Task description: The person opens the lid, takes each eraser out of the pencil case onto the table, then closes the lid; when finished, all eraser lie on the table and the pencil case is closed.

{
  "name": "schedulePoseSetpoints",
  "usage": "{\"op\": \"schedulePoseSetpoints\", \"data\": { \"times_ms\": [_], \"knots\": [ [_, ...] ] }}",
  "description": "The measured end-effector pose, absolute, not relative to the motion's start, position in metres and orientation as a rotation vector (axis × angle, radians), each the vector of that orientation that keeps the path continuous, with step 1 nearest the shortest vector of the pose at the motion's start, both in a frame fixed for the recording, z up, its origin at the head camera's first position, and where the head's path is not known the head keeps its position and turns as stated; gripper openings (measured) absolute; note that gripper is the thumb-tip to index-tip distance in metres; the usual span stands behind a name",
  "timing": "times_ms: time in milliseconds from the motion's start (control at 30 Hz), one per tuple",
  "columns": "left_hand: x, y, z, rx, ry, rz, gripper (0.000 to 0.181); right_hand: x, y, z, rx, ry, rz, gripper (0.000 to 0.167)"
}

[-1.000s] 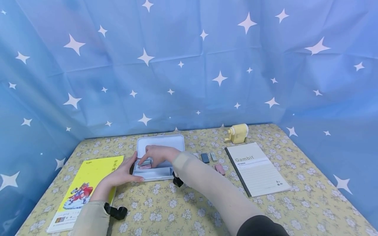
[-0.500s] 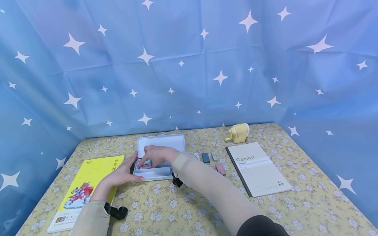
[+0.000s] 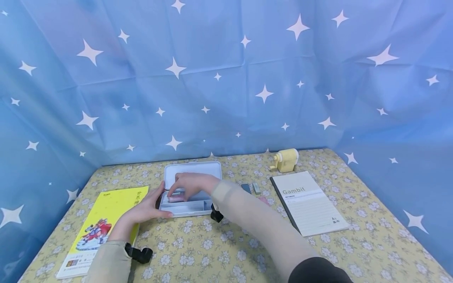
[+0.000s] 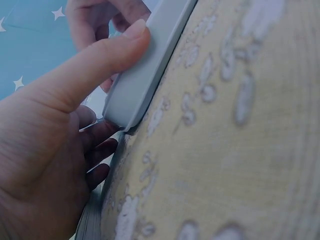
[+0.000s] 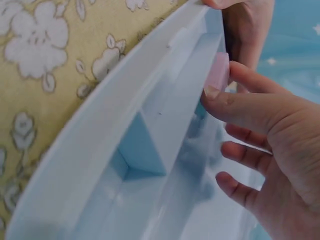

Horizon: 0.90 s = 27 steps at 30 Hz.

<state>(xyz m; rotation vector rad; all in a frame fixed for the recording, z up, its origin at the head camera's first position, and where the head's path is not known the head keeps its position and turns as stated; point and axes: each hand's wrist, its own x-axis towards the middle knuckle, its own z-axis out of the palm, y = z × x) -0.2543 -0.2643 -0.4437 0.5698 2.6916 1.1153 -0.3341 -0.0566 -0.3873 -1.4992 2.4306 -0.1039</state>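
Note:
A pale blue pencil case [image 3: 184, 208] lies with its lid raised toward the backdrop. My left hand [image 3: 146, 206] holds its left end; in the left wrist view, the thumb lies along the case's side wall [image 4: 145, 75] and the other fingers are by the corner. Over the rear compartment, my right hand [image 3: 192, 184] pinches a pink eraser [image 5: 218, 70] between thumb and index finger, the remaining fingers loosely bent. Something bluish-green shows just under that eraser in the right wrist view, mostly hidden. A small divider [image 5: 142, 150] splits the front compartment.
Left of the case is a yellow book [image 3: 106, 214]. On the right lie a notebook [image 3: 311, 204], a yellow pencil sharpener [image 3: 286, 160], and small blocks: dark blue [image 3: 246, 188], grey-green [image 3: 256, 188] and pink [image 3: 263, 200], the last partly behind my right forearm.
My right hand has shifted slightly right and up, and the pink eraser with it. The right forearm now covers more of the small blocks. The left hand stays put.

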Motion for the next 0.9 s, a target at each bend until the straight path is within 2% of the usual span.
{"op": "schedulePoseSetpoints", "data": {
  "times_ms": [633,900],
  "knots": [
    [-0.254,-0.267,-0.445,0.500,2.706,1.084,0.119,-0.343,0.002,-0.371,-1.257,2.451,-0.429,0.051],
    [-0.254,-0.264,-0.444,0.493,2.711,1.080,0.120,-0.339,0.031,-0.368,-1.168,2.437,-0.561,0.046]
  ]
}}
